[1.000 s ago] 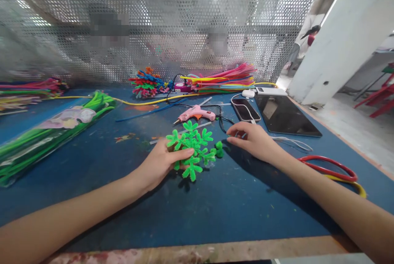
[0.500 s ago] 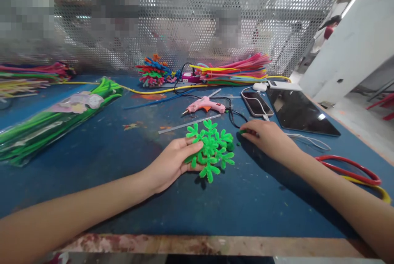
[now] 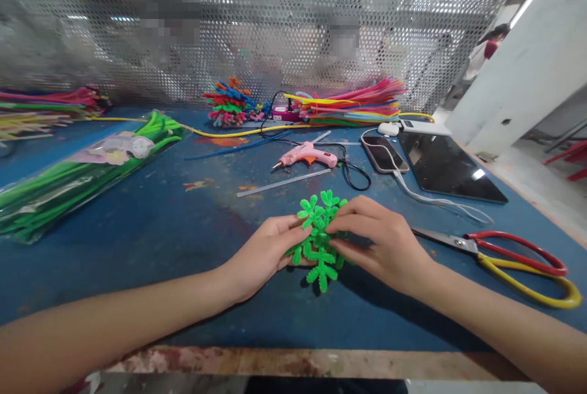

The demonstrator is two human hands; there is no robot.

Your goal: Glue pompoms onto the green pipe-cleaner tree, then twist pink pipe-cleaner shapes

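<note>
A bright green pipe-cleaner snowflake (image 3: 321,256) with leafy branching arms is held above the blue table (image 3: 197,314). My left hand (image 3: 268,250) grips its left side, thumb on top and fingers underneath. From the right, my right hand (image 3: 387,238) has closed its fingertips on the snowflake's middle and right arms, covering part of them. Whether a small separate piece is between those fingertips is hidden. Beyond my hands lie a pink hot glue gun (image 3: 308,154) and a clear glue stick (image 3: 284,183).
Scissors (image 3: 463,243) with red and yellow handles lie at right. Behind them are a tablet (image 3: 452,167), a phone (image 3: 384,155) and a white cable (image 3: 426,199). A bag of green pipe cleaners (image 3: 59,189) lies left; coloured bundles (image 3: 353,103) line the mesh wall (image 3: 284,33).
My right hand has come left from the table near the black cord, where it pinched something small and green, onto the snowflake. The snowflake has shifted slightly nearer and turned. The scissors now show fully.
</note>
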